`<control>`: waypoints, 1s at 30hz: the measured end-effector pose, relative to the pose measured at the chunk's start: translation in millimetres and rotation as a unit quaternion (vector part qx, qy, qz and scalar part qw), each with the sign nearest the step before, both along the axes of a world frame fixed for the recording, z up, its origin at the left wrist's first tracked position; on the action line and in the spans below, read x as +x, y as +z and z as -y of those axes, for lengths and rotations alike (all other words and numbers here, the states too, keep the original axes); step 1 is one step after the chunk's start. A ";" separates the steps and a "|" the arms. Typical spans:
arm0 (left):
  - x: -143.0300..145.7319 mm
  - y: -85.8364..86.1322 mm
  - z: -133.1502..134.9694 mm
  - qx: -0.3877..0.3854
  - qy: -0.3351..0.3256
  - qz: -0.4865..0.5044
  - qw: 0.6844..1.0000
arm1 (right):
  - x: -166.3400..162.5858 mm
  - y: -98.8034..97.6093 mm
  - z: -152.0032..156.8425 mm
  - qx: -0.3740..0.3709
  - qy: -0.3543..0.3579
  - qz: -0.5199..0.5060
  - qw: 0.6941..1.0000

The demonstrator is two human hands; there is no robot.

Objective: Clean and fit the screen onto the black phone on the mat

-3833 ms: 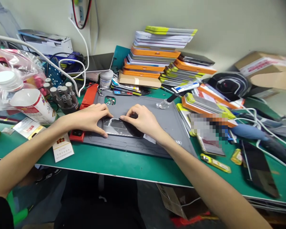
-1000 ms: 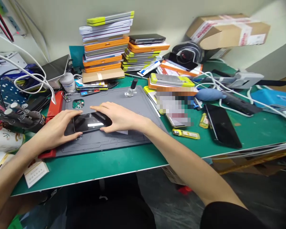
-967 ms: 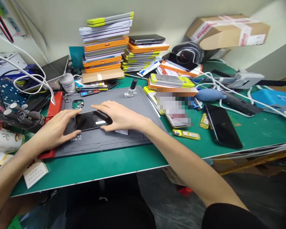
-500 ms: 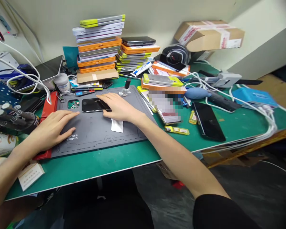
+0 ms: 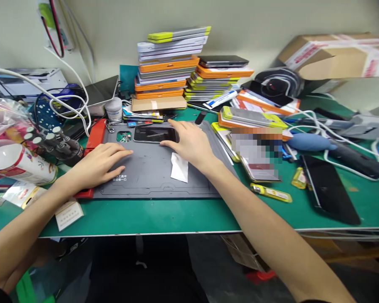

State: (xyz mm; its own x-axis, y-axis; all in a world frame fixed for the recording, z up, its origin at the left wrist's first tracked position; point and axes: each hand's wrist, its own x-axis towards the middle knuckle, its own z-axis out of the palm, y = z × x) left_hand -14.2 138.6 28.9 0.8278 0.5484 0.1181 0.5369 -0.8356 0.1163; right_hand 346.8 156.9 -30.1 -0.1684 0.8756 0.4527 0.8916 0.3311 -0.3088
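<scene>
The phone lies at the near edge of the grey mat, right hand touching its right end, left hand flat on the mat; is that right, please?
Not quite: the head view shows the phone at the far edge of the grey mat, not the near one. The right hand does touch its right end, and the left hand lies flat on the mat.

We see small white characters printed on the gray mat [image 5: 151, 176] near our left hand [image 5: 97, 165], too small to read.
</scene>
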 end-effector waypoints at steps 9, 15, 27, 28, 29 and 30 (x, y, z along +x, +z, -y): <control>-1.4 -4.5 0.4 0.014 -0.012 0.005 1.000 | -11.8 4.9 9.2 0.033 0.020 0.011 0.999; 0.9 -2.7 -0.8 0.042 0.004 0.008 0.999 | -22.7 18.6 21.1 0.073 0.040 -0.039 0.996; 3.7 5.6 0.7 0.067 0.034 -0.005 0.997 | -12.2 14.7 12.7 0.039 0.010 -0.022 0.999; 3.6 6.2 0.9 0.066 0.038 -0.005 0.997 | -10.4 14.5 11.4 0.036 0.011 -0.017 0.999; 3.5 6.8 1.0 0.065 0.043 -0.005 0.997 | -8.8 14.2 10.0 0.030 0.015 -0.008 0.999; 3.3 7.4 1.0 0.063 0.048 -0.005 0.997 | -7.5 13.9 8.7 0.023 0.021 0.000 1.000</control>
